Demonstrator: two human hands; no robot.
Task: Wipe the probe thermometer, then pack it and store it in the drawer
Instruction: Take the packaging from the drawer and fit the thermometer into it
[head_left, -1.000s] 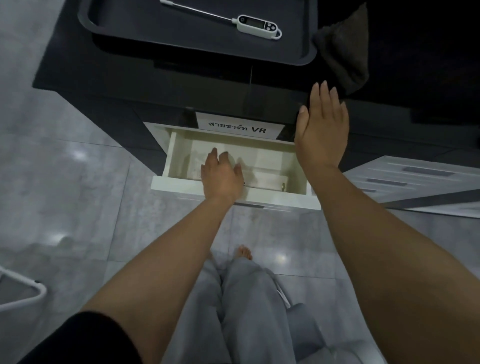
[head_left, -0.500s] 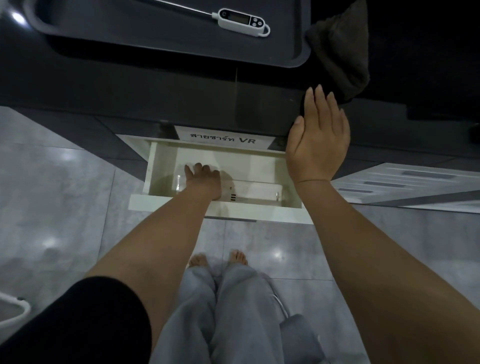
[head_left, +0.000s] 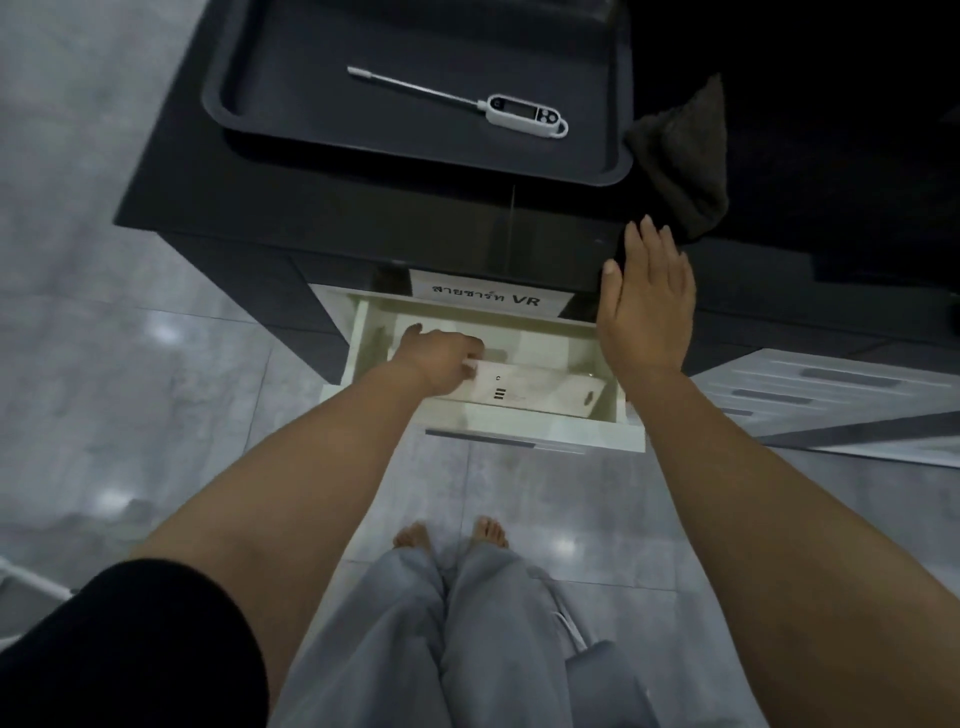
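A white probe thermometer (head_left: 511, 108) with a long metal probe lies on a dark tray (head_left: 618, 166) on the black cabinet top. Below it a white drawer (head_left: 524, 423) stands pulled out. Inside lies a flat white box (head_left: 540, 395). My left hand (head_left: 441, 358) reaches into the drawer and its fingers pinch the left end of that box. My right hand (head_left: 647, 306) hovers flat and open above the drawer's right corner, holding nothing. A dark cloth (head_left: 680, 161) lies on the cabinet top, just beyond my right fingertips.
A paper label (head_left: 488, 299) with printed text sits on the cabinet front above the drawer. A white slotted panel (head_left: 831, 395) lies low at the right. My bare feet (head_left: 449, 535) stand on the grey tiled floor below the drawer.
My left hand went deeper into the drawer, then closed on the white box's left end. The right hand stayed raised and open. The view shifted, showing more of the tray.
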